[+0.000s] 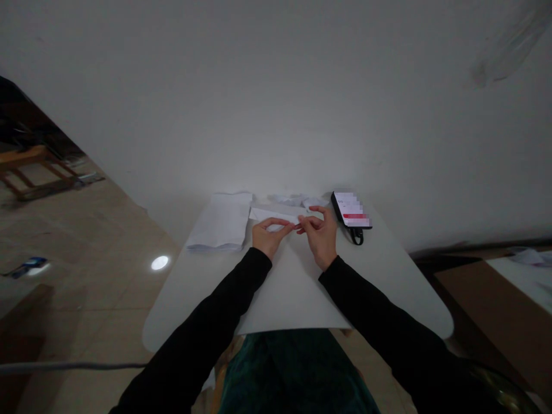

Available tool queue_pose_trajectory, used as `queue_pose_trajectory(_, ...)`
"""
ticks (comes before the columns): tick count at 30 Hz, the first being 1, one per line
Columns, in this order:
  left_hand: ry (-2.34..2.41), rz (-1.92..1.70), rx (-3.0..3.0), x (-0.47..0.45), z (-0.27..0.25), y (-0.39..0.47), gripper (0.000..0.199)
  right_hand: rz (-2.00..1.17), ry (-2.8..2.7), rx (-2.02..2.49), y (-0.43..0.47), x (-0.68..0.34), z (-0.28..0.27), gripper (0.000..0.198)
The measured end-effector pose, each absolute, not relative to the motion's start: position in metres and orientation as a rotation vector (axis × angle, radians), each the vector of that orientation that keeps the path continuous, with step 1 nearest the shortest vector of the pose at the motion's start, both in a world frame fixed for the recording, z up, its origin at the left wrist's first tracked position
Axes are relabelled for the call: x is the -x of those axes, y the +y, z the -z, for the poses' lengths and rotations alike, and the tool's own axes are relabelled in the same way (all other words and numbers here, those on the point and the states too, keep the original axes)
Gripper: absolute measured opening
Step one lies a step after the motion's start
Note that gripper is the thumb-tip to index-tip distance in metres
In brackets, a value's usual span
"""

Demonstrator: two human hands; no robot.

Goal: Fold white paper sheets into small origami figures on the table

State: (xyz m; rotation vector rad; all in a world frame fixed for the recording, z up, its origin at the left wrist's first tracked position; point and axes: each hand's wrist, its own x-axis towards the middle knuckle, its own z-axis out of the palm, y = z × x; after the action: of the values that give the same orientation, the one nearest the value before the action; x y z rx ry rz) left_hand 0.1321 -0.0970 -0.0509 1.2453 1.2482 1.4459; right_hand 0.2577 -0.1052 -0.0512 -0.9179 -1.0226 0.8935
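Observation:
A folded piece of white paper (261, 214) lies over the middle of the white table, close to the wall side. My left hand (268, 236) is closed in a pinch at its near edge, thumb and forefinger together. From the right, my right hand (321, 234) pinches at the paper's right end, its fingertips meeting those of the left; one finger is raised. The exact spot where the fingertips grip is small and partly hidden. Left of the hands is a stack of white paper sheets (224, 221). Crumpled white paper (291, 199) sits just behind them.
A phone (351, 210) with a lit screen and a black strap lies right of my hands. The white table (297, 299) has rounded near corners and meets the wall (293, 103). A wooden stool (30, 164) stands on the floor at left; a brown box (495, 305) is at right.

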Motion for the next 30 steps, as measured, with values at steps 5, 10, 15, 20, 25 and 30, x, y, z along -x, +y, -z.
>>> queue_pose_trajectory(5,1.195,-1.463,-1.1,-0.13,0.054,-0.092,0.03,-0.978,-1.048,0.832,-0.105,-0.257,0.049,0.043)
queue_pose_trajectory(10,1.158,-1.451,-1.074,-0.131,0.05,-0.095,0.028,-0.94,-1.065,0.798,-0.104,-0.258,0.049,0.037)
queue_pose_trajectory(15,1.149,-1.429,-1.17,-0.13,0.05,-0.095,0.029,-0.942,-1.063,0.82,-0.102,-0.261,0.049,0.038)
queue_pose_trajectory(20,1.065,-1.408,-1.078,-0.128,0.053,-0.091,0.032,-0.999,-1.208,0.741,-0.099,-0.271,0.044,0.027)
queue_pose_trajectory(25,1.059,-1.363,-1.127,-0.119,0.052,-0.084,0.034,-0.901,-1.606,0.758,-0.095,-0.29,0.041,0.033)
queue_pose_trajectory(30,1.187,-1.325,-1.516,-0.108,0.046,-0.083,0.029,-0.898,-1.682,0.812,-0.093,-0.296,0.044,0.03)
